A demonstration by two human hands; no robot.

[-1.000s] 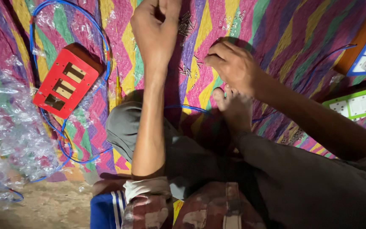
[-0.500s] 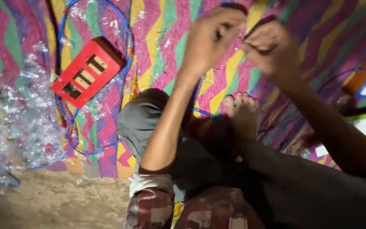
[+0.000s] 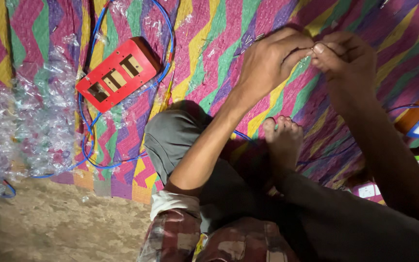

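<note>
Head view: the left hand (image 3: 272,60) and the right hand (image 3: 345,60) meet above the zigzag-patterned mat (image 3: 209,43), fingertips pinched together on something small and thin between them; what it is cannot be told. Below them a bare foot (image 3: 282,140) rests on the mat, with a bent knee in grey trousers beside it. A red switch plate (image 3: 117,77) lies towards the mat's left side, ringed by a loop of blue wire (image 3: 90,145). Crumpled clear plastic (image 3: 20,126) covers the mat's left edge.
</note>
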